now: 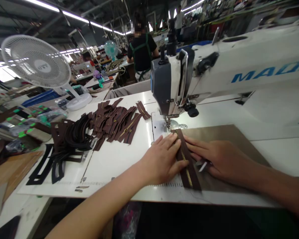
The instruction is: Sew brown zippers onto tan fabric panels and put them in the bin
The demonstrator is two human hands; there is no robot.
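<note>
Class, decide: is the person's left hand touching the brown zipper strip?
Touching. The head view shows the left hand lying flat, its thumb and fingers overlapping the near edge of the brown zipper strip with no gap.

A white fan stands behind a pile of brown zippers; black straps lie just beside the pile

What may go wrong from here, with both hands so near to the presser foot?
The left hand has its fingertips close before the presser foot; if they follow the zipper forward, it might catch them.
The zipper's metal teeth run toward the foot; stitching onto them may jam the sewing machine.
The small tool at the right hand may snag the tape.
</note>
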